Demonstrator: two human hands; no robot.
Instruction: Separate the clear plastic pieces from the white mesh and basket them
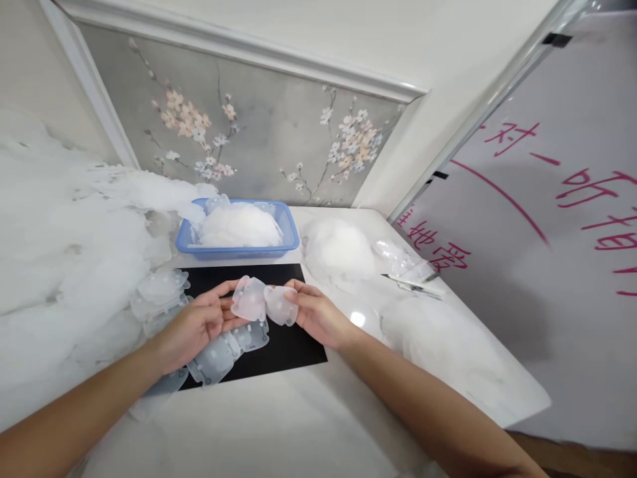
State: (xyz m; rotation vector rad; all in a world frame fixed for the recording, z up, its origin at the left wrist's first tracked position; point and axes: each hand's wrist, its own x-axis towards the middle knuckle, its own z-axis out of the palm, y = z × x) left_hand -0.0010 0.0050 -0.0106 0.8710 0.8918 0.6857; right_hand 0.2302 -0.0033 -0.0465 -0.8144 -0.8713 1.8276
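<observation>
Between my two hands, above a black mat (293, 345), is a thin translucent plastic sheet piece (249, 300) with wavy edges and small marks. My left hand (206, 315) grips its left side, fingers behind it. My right hand (316, 311) pinches a smaller translucent lobe (281, 305) on the right, thumb in front. Whether the two lobes are one piece or two touching pieces, I cannot tell. Below my left hand, several similar flat translucent pieces (213, 358) lie overlapping on the mat.
A blue plastic basket (239, 252) behind the mat holds a heap of white pieces. A large pile of translucent pieces (60, 265) rises at left. More heaps (338, 249) and clear plastic bags (403, 262) lie at right. A whiteboard (507, 318) with red writing stands beyond the table's right edge.
</observation>
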